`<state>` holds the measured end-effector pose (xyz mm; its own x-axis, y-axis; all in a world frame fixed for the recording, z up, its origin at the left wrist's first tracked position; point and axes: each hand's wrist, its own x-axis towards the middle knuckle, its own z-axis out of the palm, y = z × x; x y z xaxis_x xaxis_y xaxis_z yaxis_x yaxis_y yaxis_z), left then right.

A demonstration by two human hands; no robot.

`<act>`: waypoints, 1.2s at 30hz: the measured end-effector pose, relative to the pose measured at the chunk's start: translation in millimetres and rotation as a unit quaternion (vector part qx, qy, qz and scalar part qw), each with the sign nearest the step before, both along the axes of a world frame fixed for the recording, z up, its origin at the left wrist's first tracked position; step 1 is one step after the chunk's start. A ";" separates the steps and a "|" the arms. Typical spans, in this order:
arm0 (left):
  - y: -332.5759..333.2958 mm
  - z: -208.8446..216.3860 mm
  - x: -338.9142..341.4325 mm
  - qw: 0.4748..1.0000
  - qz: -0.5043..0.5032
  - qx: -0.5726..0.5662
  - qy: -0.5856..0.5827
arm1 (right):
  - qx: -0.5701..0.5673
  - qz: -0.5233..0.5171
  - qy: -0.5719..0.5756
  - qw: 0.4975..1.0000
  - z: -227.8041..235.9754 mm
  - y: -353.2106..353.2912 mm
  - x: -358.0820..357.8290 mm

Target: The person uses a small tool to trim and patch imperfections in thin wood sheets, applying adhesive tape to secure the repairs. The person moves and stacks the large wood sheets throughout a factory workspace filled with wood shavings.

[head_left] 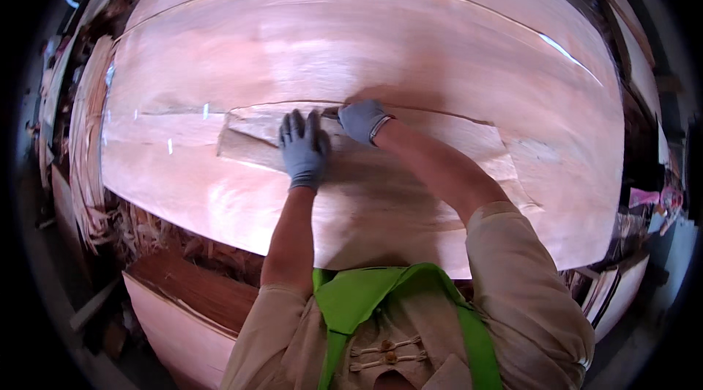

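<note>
A long, pale strip of wood veneer [410, 137] lies on a large pinkish veneer sheet [351, 38]. Its far edge shows as a dark, uneven line. My left hand [302, 152], in a grey glove, presses flat on the strip near its left part, fingers spread and pointing away from me. Just right of those fingertips, my gloved right hand [362, 121] is closed around what looks like a knife [331, 112]. Only a short dark part of it sticks out to the left, at the strip's far edge; the handle is hidden in my fist.
Stacked veneer edges [91, 141] stand along the left side. Torn wood scraps [198, 240] lie below the near left edge, behind a reddish-brown wooden block [183, 287]. A narrow gap [564, 52] lets light through at the far right. More boards [619, 295] lean at the lower right.
</note>
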<state>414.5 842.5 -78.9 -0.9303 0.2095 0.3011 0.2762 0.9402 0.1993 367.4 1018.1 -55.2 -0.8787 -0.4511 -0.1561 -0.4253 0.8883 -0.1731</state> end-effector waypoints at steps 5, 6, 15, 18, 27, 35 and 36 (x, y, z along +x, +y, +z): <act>3.2 0.3 0.0 0.999 -0.019 -0.026 0.029 | -0.024 -0.072 -0.078 0.994 -10.8 110.2 47.9; 2.6 -0.9 -0.3 0.999 -0.018 -0.023 0.027 | -0.028 -0.105 -0.076 0.991 -4.8 133.7 63.9; 2.0 -5.5 1.1 0.998 -0.026 -0.038 0.041 | 0.099 -0.357 -0.108 0.923 28.2 257.1 247.1; -1.3 -12.4 -0.5 0.998 -0.019 -0.046 0.050 | 0.137 -0.415 -0.119 0.891 -3.3 276.5 322.5; 4.9 -2.5 -3.0 0.999 -0.041 -0.029 -0.016 | 0.014 -0.490 0.011 0.871 20.1 213.3 305.7; -4.6 -14.0 -6.6 0.997 0.004 0.070 -0.014 | -0.040 -0.221 -0.089 0.970 31.4 -51.8 49.1; -6.4 -9.8 -5.5 0.998 0.014 0.042 -0.033 | -0.064 -0.244 -0.118 0.960 46.8 -69.6 30.7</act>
